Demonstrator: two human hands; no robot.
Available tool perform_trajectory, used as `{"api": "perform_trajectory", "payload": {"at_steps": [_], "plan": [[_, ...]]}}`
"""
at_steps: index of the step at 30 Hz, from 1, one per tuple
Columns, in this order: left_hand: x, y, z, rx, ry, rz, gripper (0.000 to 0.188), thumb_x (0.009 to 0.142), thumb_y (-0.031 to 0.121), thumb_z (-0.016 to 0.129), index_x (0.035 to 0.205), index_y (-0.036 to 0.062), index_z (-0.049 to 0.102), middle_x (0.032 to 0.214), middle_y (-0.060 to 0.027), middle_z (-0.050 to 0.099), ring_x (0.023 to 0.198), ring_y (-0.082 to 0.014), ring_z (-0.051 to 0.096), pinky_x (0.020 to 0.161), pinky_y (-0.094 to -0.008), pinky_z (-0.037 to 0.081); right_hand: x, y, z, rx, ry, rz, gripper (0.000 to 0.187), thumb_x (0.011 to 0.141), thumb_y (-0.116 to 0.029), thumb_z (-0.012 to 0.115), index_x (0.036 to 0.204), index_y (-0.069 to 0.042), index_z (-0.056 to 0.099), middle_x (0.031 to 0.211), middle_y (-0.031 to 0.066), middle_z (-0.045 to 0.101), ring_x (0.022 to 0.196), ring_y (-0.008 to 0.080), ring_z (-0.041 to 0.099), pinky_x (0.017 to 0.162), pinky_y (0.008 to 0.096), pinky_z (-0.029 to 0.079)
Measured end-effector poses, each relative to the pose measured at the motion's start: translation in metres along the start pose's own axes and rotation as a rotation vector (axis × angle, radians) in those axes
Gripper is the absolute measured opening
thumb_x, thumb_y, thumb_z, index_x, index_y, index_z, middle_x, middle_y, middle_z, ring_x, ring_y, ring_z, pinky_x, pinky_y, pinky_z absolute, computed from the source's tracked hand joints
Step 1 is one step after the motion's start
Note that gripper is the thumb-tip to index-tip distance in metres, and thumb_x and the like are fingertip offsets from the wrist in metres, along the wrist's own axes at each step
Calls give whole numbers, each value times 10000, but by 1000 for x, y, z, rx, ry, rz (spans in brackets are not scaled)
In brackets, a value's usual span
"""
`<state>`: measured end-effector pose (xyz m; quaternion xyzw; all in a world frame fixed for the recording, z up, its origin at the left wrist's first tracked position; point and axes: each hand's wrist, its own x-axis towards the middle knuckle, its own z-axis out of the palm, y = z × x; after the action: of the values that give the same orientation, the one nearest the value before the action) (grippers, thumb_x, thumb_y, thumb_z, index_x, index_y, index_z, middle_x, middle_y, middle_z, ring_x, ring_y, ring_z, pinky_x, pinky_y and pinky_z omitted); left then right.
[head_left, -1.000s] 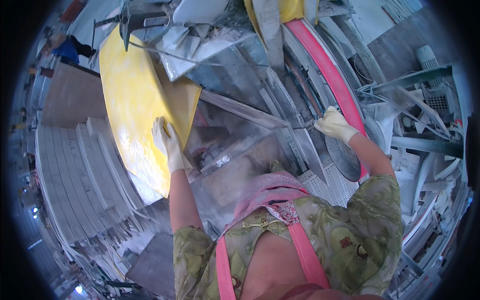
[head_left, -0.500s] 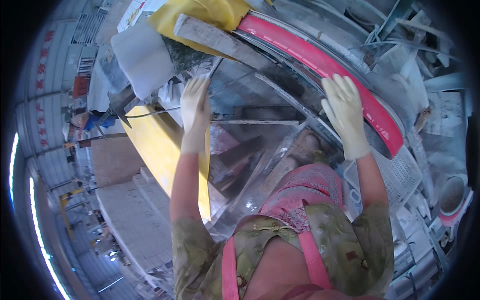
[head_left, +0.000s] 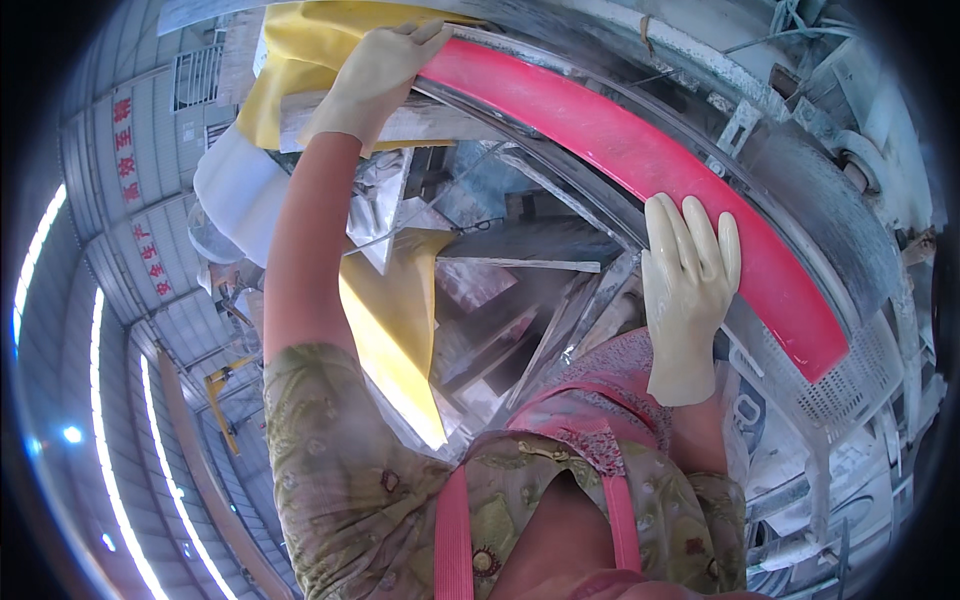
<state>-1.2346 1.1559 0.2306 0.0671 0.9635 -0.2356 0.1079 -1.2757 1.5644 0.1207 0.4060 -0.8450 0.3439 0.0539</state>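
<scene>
One wide fisheye view from the wearer's head, looking down at close range past the pink apron (head_left: 575, 432) to left hand (head_left: 372, 82) and right hand (head_left: 690, 290), hall wall (head_left: 100, 195) curving leftward

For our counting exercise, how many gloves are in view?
2: the left glove at the left end of the red strip, the right glove over its near edge.

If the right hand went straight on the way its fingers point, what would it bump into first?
Probably the curved pinkish-red strip: in this view the gloved right hand overlaps its near edge, though depth is unclear, so I can't tell whether they touch.
</scene>
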Motion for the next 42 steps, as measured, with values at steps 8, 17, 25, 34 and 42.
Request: {"api": "perform_trajectory", "payload": {"at_steps": [8,17,25,34,42], "plan": [[1,-15,21,102,-260,-19,604,830,4,609,1415,133,538,1133,-95,716,799,-364,669,773,-443,587,-5,6,10,45,55,20,375,823,-69,751,1191,-103,683,1209,-20,688,1161,190,635,1032,473,483],[4,-33,27,381,-523,126,131,798,18,627,874,67,722,921,-92,701,882,-290,706,748,-415,577,-8,8,16,95,97,70,300,848,-98,754,1144,-120,710,1170,-33,700,1163,161,636,1038,446,487],[-14,-40,18,316,-547,13,218,873,89,577,1067,90,676,1095,-75,683,913,-301,700,771,-401,578,-15,12,17,238,54,85,223,917,-143,677,1129,-96,724,1175,7,714,1163,178,653,1002,409,466],[18,-31,34,463,-700,-38,269,866,107,581,1110,106,694,1003,-133,731,936,-335,703,804,-447,565,-18,12,20,255,108,85,217,924,-169,680,1129,-115,728,1123,-16,742,1123,153,677,1030,360,428],[51,-51,46,589,-1113,211,233,929,188,574,1082,186,750,1026,-74,756,939,-290,734,765,-432,576,-19,15,18,276,67,68,219,922,-181,684,1119,-104,739,1136,-7,747,1136,146,680,1073,318,423]]}}
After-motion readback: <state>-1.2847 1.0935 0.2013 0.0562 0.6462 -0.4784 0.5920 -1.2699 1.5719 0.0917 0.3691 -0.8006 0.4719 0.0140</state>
